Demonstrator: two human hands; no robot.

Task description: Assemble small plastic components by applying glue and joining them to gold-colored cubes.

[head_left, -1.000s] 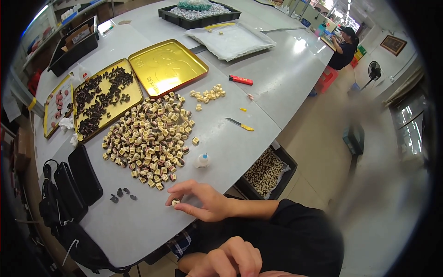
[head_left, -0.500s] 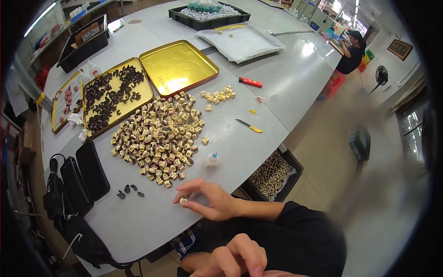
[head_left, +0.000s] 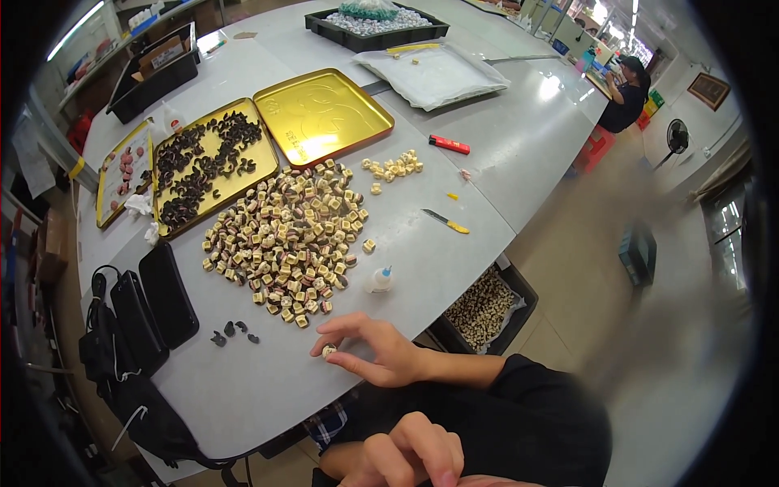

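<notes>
My right hand (head_left: 380,351) reaches in from the right, over the table's near edge. Its thumb and index finger pinch a small cream-and-dark piece (head_left: 329,351). Low in the picture is my left hand (head_left: 412,454), fingers curled; the lower edge cuts it off, and whatever its fingertips may hold is hidden. Beyond the right hand spreads a large pile of small cream, pink and dark brown block-like pieces (head_left: 284,235). A small white bottle with a blue tip (head_left: 380,280) stands nearby. Several loose black curved bits (head_left: 230,328) lie to the left.
Gold tins (head_left: 217,162) hold dark curved bits, beside a gold lid (head_left: 324,114). A yellow craft knife (head_left: 446,221), red lighter (head_left: 449,144) and cream cubes (head_left: 393,165) lie rightward. Phones (head_left: 169,296) and a black bag (head_left: 150,418) sit left. A filled crate (head_left: 487,308) stands below the edge.
The whole view has shifted slightly, so the table and its things sit a little farther right. My right hand keeps its pinch on the small piece, and my left hand stays curled.
</notes>
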